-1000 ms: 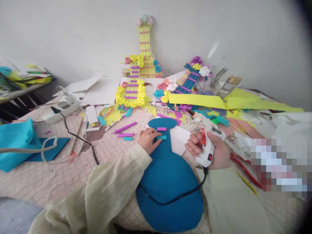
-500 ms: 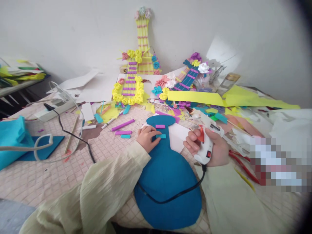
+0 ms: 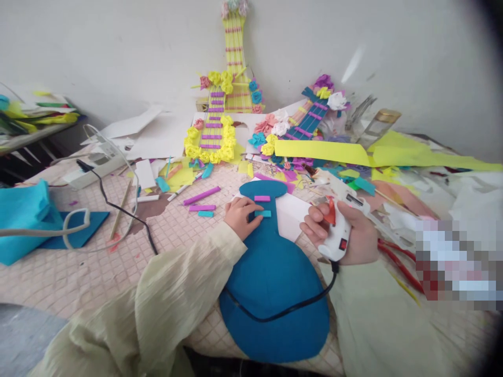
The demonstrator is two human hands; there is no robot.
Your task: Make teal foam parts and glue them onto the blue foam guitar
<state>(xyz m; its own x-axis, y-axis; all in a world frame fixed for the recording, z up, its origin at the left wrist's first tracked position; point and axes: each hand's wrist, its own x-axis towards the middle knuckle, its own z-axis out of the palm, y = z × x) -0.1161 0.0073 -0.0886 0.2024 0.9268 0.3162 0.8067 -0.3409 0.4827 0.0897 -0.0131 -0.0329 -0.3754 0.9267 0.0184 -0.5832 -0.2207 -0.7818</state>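
Observation:
A blue guitar-shaped board (image 3: 277, 283) lies in front of me. On its neck sit a purple strip (image 3: 262, 198) and, just below, a turquoise strip (image 3: 263, 213). My left hand (image 3: 241, 217) rests at the neck's left edge, its thumb and a fingertip closed on the left end of the turquoise strip. Right of the neck, my right hand (image 3: 341, 230) grips a white glue gun (image 3: 335, 243) with an orange trigger, nozzle pointing up and left. Its black cord crosses the board.
Purple strips (image 3: 201, 195) and a small turquoise piece (image 3: 206, 213) lie left of the neck. Decorated paper guitars (image 3: 211, 125) stand at the back. A power strip (image 3: 94, 170) is at left, red-handled pliers (image 3: 401, 262) at right.
The whole view has shifted slightly, so things appear a little higher and further right. Both hands keep their places relative to the board and their holds.

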